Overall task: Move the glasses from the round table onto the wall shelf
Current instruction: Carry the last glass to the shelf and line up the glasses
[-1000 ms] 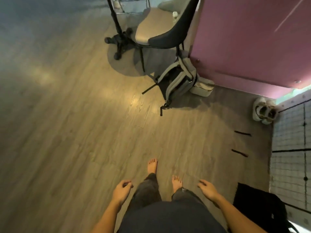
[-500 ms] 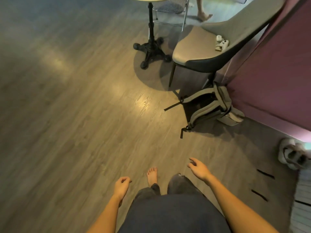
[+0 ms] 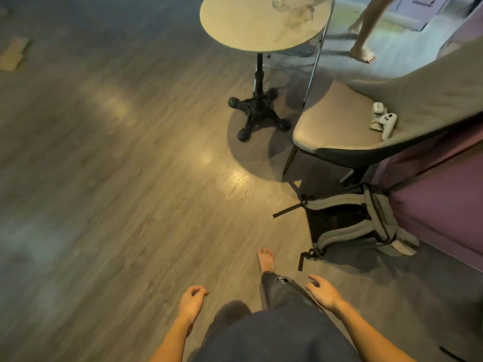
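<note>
The round table [image 3: 251,30] stands at the top of the head view on a black cast-iron pedestal [image 3: 258,111]. A clear glass [image 3: 280,2] sits near its far edge, cut off by the frame; a second blurred glass [image 3: 304,15] shows to its right. My left hand [image 3: 192,304] hangs low at my side, fingers loosely curled, holding nothing. My right hand [image 3: 322,292] hangs on the other side with fingers spread and nothing in it. Both hands are far below and short of the table. No wall shelf is in view.
A beige chair [image 3: 347,121] with white controllers [image 3: 384,121] on its seat stands right of the table. A grey backpack [image 3: 360,226] lies on the floor under it, beside a pink wall [image 3: 444,205]. Another person's bare legs [image 3: 366,35] are behind the table.
The view has moved forward and tilted up, bringing the round table top and glasses into sight. My hands stay hanging at my sides, swinging slightly as I walk.
</note>
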